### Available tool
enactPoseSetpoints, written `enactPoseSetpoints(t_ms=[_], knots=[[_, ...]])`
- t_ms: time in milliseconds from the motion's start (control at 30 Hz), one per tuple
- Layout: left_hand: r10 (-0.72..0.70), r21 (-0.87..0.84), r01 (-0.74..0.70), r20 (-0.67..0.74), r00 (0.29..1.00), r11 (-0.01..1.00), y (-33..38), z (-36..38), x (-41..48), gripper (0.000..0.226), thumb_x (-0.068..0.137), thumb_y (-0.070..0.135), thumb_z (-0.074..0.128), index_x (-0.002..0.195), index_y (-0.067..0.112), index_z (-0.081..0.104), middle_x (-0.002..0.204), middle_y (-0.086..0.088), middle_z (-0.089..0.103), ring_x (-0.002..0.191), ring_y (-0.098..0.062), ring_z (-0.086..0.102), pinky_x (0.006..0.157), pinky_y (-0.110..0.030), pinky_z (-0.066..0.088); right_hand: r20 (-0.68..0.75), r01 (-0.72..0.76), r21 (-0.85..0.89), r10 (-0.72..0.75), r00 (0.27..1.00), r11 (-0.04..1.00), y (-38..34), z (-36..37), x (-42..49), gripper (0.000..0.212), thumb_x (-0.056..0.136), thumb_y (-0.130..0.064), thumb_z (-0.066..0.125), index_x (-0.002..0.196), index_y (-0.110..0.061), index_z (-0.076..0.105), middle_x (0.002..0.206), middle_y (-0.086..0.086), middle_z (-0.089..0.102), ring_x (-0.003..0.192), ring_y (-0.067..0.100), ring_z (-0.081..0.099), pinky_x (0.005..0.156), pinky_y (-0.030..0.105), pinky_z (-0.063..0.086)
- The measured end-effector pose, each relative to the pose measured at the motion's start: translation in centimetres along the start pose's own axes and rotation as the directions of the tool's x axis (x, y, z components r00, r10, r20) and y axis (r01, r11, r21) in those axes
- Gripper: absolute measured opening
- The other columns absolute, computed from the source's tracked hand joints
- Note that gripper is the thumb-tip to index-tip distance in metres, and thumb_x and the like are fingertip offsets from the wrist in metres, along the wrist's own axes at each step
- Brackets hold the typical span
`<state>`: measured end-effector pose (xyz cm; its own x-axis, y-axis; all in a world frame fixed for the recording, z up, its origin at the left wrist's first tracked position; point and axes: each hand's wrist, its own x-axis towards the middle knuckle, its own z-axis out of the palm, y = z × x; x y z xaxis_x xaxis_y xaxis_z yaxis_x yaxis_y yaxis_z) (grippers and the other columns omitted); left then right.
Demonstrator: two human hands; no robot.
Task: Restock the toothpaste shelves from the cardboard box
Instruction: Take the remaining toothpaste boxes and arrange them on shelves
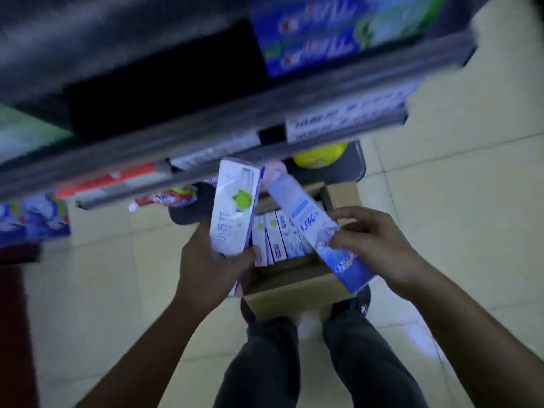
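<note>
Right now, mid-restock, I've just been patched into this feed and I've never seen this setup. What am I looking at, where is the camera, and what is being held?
There is no machine here. A person works with two bare hands, and the single picture comes from a camera worn on their head, looking forward and down. The left grip holds a white-and-purple toothpaste carton with a green leaf on it. The right grip holds a blue-and-white toothpaste carton, tilted. Below them an open brown cardboard box stands on the pale tiled floor, with more toothpaste cartons upright inside. The grey metal shelves run across the top, blurred, with blue cartons on them.
</note>
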<state>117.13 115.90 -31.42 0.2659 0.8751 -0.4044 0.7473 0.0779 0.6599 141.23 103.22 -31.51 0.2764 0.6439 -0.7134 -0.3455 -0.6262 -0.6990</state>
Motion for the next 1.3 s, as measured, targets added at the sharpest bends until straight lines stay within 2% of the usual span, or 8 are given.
enactPoseSetpoints(t_ms=[267,433,600,833,933,967,1067,1300], knots=[[0.396,0.216,-0.415,0.129,0.909,0.884,20.4,-16.4,-5.3,0.049,0.054,0.046,0.078,0.095,0.038,0.053,0.089,0.028,0.066,0.078,0.007,0.064,0.059,-0.022,0.050,0.342,0.272,-0.509,-0.098,0.935,0.817,-21.4,-1.2,-14.6,0.042,0.068,-0.007,0.085,0.106,-0.024,0.081,0.096,0.005,0.080,0.089,0.010,0.068,0.089,0.039,0.053],[0.390,0.088,-0.485,0.478,0.787,0.870,27.3,-22.9,-9.2,0.058,0.064,0.022,0.094,0.110,0.040,0.062,0.104,0.019,0.073,0.089,-0.001,0.071,0.072,-0.030,0.058,0.487,0.437,-0.707,-0.066,0.871,0.556,-32.4,-0.3,-23.1,0.035,0.063,-0.011,0.089,0.095,-0.023,0.078,0.066,-0.016,0.072,0.060,-0.005,0.061,0.061,0.015,0.045],[0.467,-0.109,-0.495,0.549,0.693,0.862,28.6,-24.2,-13.8,0.057,0.069,0.004,0.088,0.111,0.037,0.067,0.111,0.007,0.077,0.096,-0.007,0.073,0.074,-0.022,0.056,0.559,0.510,-0.766,0.014,0.829,0.392,-39.5,1.0,-29.1,0.041,0.070,0.007,0.083,0.109,-0.002,0.073,0.104,0.015,0.077,0.098,0.030,0.074,0.086,0.047,0.061],[0.451,-0.461,-0.361,0.098,0.887,0.810,29.8,-25.3,-16.3,0.045,0.043,0.019,0.086,0.084,0.011,0.070,0.071,0.006,0.071,0.062,-0.007,0.062,0.058,-0.020,0.049,0.688,0.485,-0.424,-0.077,0.722,0.764,-45.1,-0.4,-34.3,0.036,0.090,-0.017,0.070,0.122,-0.005,0.058,0.097,0.020,0.075,0.074,0.022,0.075,0.062,0.028,0.061],[0.389,-0.650,-0.214,0.138,0.911,0.729,29.6,-22.5,-18.4,0.055,0.041,0.021,0.086,0.091,0.010,0.066,0.074,-0.010,0.067,0.061,-0.022,0.060,0.059,-0.028,0.045,0.554,0.426,0.077,-0.394,0.734,0.902,-39.9,2.1,-32.5,0.037,0.093,-0.048,0.067,0.099,-0.012,0.065,0.092,0.021,0.071,0.082,0.033,0.072,0.072,0.039,0.060],[0.388,-0.709,-0.167,0.162,0.907,0.685,28.2,-21.1,-18.7,0.055,0.043,0.016,0.084,0.094,0.007,0.065,0.077,-0.018,0.066,0.062,-0.026,0.063,0.062,-0.032,0.048,0.240,0.379,0.212,-0.424,0.873,0.901,-36.0,2.7,-31.1,0.037,0.090,-0.050,0.070,0.083,-0.014,0.063,0.076,0.012,0.066,0.071,0.027,0.065,0.067,0.036,0.056],[0.154,-0.747,-0.081,0.029,0.988,0.660,24.5,-19.6,-15.7,0.067,0.039,0.019,0.081,0.101,-0.001,0.065,0.070,-0.014,0.067,0.051,-0.024,0.059,0.050,-0.029,0.047,-0.512,0.426,0.108,-0.317,0.798,0.898,-18.4,1.2,-24.1,0.032,0.085,-0.051,0.075,0.081,-0.020,0.073,0.078,-0.001,0.072,0.081,0.015,0.062,0.075,0.032,0.047],[-0.030,-0.230,0.079,0.211,0.977,0.970,11.2,-10.0,-9.6,0.046,0.054,0.011,0.090,0.096,0.014,0.072,0.072,0.010,0.076,0.060,-0.008,0.069,0.048,-0.019,0.049,-0.074,-0.029,-0.305,0.007,0.997,0.952,6.9,-3.4,-16.8,0.032,0.087,-0.020,0.079,0.117,-0.012,0.074,0.125,0.005,0.067,0.121,0.025,0.060,0.102,0.030,0.046]])
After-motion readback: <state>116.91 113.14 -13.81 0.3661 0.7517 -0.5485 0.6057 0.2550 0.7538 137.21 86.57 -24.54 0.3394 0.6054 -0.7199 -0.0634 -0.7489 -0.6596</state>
